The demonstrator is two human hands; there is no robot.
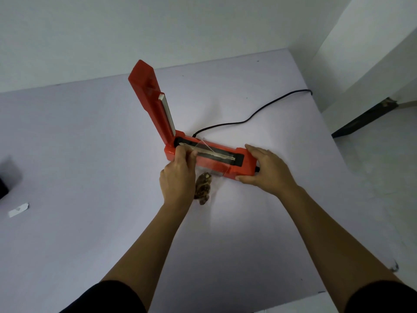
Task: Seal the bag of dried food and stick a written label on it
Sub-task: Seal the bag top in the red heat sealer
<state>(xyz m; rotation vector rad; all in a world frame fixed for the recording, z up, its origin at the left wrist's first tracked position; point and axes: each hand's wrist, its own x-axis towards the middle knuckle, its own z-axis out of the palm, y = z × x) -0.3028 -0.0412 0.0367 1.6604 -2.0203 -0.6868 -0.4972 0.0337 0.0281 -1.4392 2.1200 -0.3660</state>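
Early in the task, by my read: nothing sealed yet. The sealer's lid arm (149, 96) stands raised and the clear bag (212, 168) lies with its mouth across the heating strip of the sealer base (248, 162). The dried food (203, 188) sits low in the bag, on the table (90, 154) just in front of the base.

The left hand (178, 177) pinches the bag's mouth at the strip's hinge end. The right hand (268, 170) grips the base's far end, thumb in front and fingers over the top — hands apart, one at each end.

Left to do: drop the arm, press, lift the bag out, then the label. A small white slip (18, 210), likely the label, lies well off to the left near a dark object (5, 179) at the frame edge; I can't tell if it's written on.

Room: open table around the sealer, and the cord (248, 118) trails back right — out of the way. The table's right edge is near the right forearm.
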